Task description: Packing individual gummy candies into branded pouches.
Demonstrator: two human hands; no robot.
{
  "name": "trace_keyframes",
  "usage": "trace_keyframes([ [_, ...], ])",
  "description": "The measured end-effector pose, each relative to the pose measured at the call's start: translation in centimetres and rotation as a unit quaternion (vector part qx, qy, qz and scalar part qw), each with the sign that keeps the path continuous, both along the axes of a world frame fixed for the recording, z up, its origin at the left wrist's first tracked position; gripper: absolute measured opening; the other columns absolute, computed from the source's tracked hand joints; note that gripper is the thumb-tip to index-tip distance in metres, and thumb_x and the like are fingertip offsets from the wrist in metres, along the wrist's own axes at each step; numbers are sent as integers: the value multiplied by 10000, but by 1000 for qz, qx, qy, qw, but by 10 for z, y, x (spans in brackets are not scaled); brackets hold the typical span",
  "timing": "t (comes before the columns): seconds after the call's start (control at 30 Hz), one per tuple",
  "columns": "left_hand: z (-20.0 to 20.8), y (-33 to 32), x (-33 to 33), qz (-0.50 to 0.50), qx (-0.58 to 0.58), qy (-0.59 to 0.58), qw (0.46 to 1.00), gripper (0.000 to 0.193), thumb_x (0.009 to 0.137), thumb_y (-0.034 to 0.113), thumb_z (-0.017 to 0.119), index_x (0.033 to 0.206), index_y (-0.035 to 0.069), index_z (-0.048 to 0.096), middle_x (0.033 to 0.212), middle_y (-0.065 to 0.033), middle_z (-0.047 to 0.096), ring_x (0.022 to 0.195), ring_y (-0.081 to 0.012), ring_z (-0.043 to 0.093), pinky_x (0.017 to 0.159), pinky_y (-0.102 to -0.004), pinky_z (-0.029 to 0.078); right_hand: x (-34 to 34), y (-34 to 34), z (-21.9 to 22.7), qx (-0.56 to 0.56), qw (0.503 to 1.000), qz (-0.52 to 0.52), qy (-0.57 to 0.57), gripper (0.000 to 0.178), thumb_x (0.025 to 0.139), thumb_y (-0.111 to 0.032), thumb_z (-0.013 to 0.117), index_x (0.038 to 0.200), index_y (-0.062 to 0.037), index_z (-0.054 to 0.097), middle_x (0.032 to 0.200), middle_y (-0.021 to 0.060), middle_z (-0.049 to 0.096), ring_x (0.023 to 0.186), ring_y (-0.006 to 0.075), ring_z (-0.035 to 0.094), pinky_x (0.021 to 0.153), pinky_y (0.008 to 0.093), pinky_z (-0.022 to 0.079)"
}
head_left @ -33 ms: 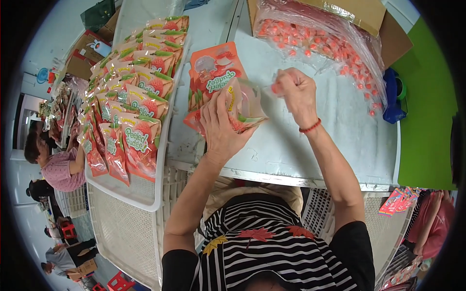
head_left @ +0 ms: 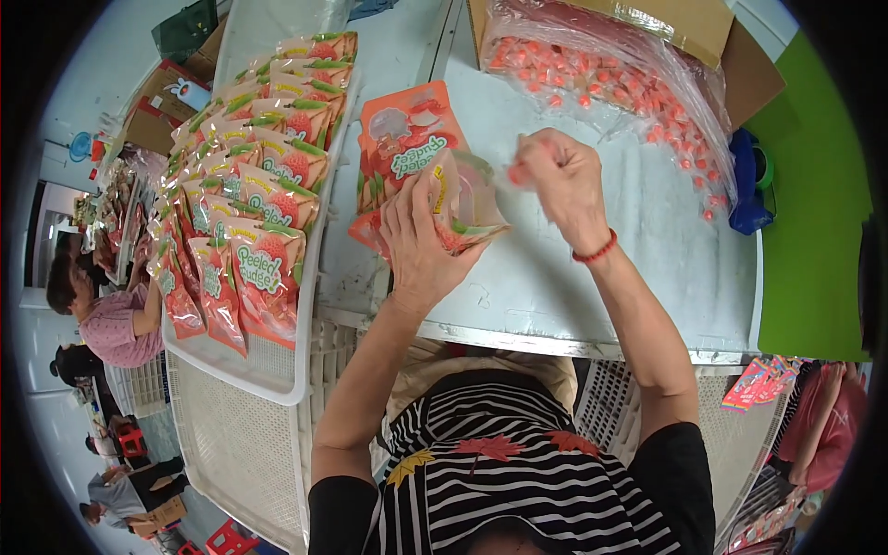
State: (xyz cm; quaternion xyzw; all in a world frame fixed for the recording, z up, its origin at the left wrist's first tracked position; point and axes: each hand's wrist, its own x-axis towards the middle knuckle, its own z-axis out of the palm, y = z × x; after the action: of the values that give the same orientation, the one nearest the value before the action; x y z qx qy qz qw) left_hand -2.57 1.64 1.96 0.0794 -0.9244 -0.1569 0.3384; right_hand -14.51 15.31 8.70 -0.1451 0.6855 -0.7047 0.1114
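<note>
My left hand point(head_left: 421, 248) is wrapped round a printed candy pouch point(head_left: 448, 205), whose top gapes open toward the right. Beneath it lie flat red pouches point(head_left: 404, 120) of the same print on the table. Just right of the pouch mouth, apart from it, my right hand point(head_left: 569, 185) is closed on wrapped red candies point(head_left: 524, 172); they are blurred by motion, so their number is unclear. More wrapped candies point(head_left: 592, 69) spill from a clear plastic bag at the far right.
A white tray point(head_left: 298, 387) on the left carries rows of filled pouches point(head_left: 264, 273). Behind the loose candies stands a cardboard box point(head_left: 675, 26). A blue object point(head_left: 751, 208) sits by the table's right edge, next to a green surface point(head_left: 814, 231). Other people work farther off at both sides.
My right hand has shifted slightly left, bringing the candies nearer the pouch mouth. My left hand and the pouch have hardly moved.
</note>
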Motion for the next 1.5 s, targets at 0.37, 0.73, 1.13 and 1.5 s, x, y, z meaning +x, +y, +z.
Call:
trace_keyframes([
  [0.37, 0, 17, -12, -101, 15, 18, 995, 984, 534, 207, 823, 1345, 13, 301, 1317, -195, 382, 1191, -376, 367, 1008, -515, 267, 8, -1, 8, 421, 830, 166, 326, 138, 790, -128, 556, 785, 4, 599, 685, 198, 611, 661, 399, 608, 565, 456, 482],
  [0.73, 8, 26, -17, -86, 48, 9, 995, 1033, 551, 220, 827, 1376, -4, 247, 1309, -211, 379, 1189, -379, 366, 997, -506, 279, -4, -7, 20, 366, 856, 146, 333, 200, 739, -179, 582, 841, -12, 628, 731, 213, 624, 674, 392, 612, 601, 444, 491],
  [1.13, 5, 25, -16, -77, 53, 20, 995, 988, 566, 221, 814, 1364, 4, 272, 1296, -206, 381, 1184, -377, 370, 992, -501, 276, -15, 2, 23, 29, 991, 101, -80, 229, 880, -229, 550, 850, -9, 603, 690, 5, 545, 591, 107, 528, 544, 283, 451],
  [1.5, 4, 29, -22, -21, 42, 35, 998, 967, 574, 252, 817, 1352, 15, 295, 1292, -211, 380, 1172, -385, 376, 982, -511, 279, 0, -2, 40, -210, 949, 46, -231, 215, 930, -248, 524, 869, -50, 579, 712, 20, 539, 601, 132, 530, 656, 295, 464],
])
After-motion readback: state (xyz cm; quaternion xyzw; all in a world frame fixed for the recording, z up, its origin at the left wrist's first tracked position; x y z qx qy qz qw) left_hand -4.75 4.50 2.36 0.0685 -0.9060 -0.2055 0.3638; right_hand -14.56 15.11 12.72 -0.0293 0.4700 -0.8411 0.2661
